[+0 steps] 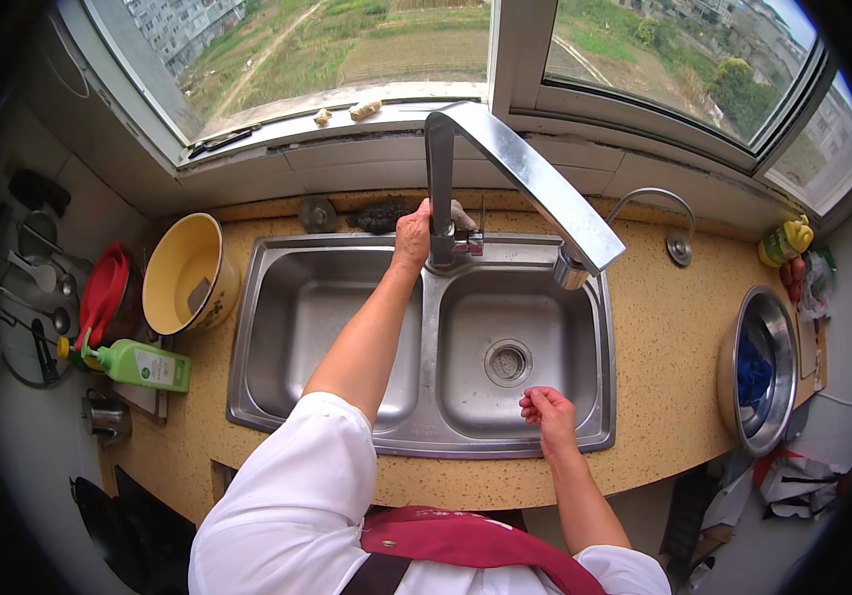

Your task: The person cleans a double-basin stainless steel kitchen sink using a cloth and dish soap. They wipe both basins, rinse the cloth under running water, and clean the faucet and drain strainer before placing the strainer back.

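Observation:
My left hand (414, 236) reaches to the base of a chrome faucet (522, 171) at the back of a double-bowl stainless steel sink (423, 349). Its fingers are hidden behind the faucet's column, so what they grip does not show. A greyish cloth-like thing (463, 216) shows just past the column, beside the faucet's lever (476, 242). Over the front of the right bowl hovers my right hand (553, 416), its fingers loosely curled with nothing visible in them. Below the spout lies the drain strainer (508, 364); no water is seen running.
Left of the sink stand a yellow enamel basin (182, 271), a green pump bottle (147, 364) and a red plastic colander (104, 290). A dark scrubber (381, 216) and a round stopper (316, 214) lie behind. At right is a steel bowl (730, 372) holding blue material (753, 372).

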`<state>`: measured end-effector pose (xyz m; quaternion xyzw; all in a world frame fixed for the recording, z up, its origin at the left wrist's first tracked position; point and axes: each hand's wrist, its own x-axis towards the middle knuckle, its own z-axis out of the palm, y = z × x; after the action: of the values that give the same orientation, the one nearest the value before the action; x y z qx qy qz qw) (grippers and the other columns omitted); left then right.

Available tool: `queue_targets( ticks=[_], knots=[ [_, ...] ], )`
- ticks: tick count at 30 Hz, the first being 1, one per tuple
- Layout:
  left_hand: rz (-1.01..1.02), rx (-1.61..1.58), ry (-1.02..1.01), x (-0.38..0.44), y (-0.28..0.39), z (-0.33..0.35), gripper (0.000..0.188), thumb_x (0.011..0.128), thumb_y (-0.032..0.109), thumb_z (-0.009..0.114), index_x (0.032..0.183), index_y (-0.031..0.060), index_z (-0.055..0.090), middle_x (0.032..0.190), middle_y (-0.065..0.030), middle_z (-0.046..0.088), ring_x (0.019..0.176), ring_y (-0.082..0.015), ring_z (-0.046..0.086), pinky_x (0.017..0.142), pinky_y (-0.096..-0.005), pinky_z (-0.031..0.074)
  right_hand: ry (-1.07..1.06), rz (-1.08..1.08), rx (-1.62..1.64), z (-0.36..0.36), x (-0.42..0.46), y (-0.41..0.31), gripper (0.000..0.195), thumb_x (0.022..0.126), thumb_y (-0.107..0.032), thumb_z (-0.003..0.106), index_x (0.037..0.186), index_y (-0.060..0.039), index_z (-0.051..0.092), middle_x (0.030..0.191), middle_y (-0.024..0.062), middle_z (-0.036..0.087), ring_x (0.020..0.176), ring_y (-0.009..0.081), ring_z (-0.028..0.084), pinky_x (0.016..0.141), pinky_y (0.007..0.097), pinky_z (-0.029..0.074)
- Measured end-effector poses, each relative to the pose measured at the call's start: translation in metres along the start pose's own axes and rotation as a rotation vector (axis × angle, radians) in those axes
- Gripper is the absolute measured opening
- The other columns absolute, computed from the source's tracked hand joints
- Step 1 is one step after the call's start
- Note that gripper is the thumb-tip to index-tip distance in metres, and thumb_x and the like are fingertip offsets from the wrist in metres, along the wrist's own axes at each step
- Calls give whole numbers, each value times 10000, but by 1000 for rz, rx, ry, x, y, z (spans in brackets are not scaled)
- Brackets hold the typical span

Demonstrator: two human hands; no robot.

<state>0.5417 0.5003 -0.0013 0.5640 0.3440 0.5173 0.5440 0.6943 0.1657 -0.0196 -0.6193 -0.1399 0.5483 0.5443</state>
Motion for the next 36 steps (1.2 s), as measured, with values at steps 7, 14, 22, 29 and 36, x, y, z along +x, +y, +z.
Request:
queue_targets(
  ticks=[7,14,22,29,36],
  knots=[
    [38,6,407,-34,0,18,393,945,320,496,926,-41,652,805,7,610,771,-85,508,726,-237,419,-26,22,14,9,-4,-2,155,907,-161,561,913,-17,617,766,52,634,624,92,559,557,204,433],
    [42,-51,485,-60,-16,31,423,962,347,454,950,-45,613,883,-15,596,826,-119,505,768,-256,415,-17,50,-7,5,3,1,165,909,-155,550,922,-9,623,768,52,637,627,88,556,558,203,428],
    [-287,-327,21,6,-5,-9,446,966,395,375,1126,28,570,1078,-59,614,967,-157,577,851,-297,458,-32,65,17,6,11,-6,173,911,-152,544,920,3,620,777,57,636,637,90,553,565,207,426],
    [-522,-263,-85,33,-33,-27,444,912,386,451,1190,48,533,1118,-84,596,1042,-222,558,892,-355,451,-16,44,32,5,22,-8,164,907,-140,542,913,1,625,770,60,635,635,92,553,562,210,426],
    [-389,54,38,18,-68,-32,508,892,491,449,1044,23,576,860,-70,614,766,-183,602,585,-318,470,2,42,34,6,26,-11,164,904,-150,551,908,-6,629,769,54,634,629,91,554,562,210,428]
  ],
)
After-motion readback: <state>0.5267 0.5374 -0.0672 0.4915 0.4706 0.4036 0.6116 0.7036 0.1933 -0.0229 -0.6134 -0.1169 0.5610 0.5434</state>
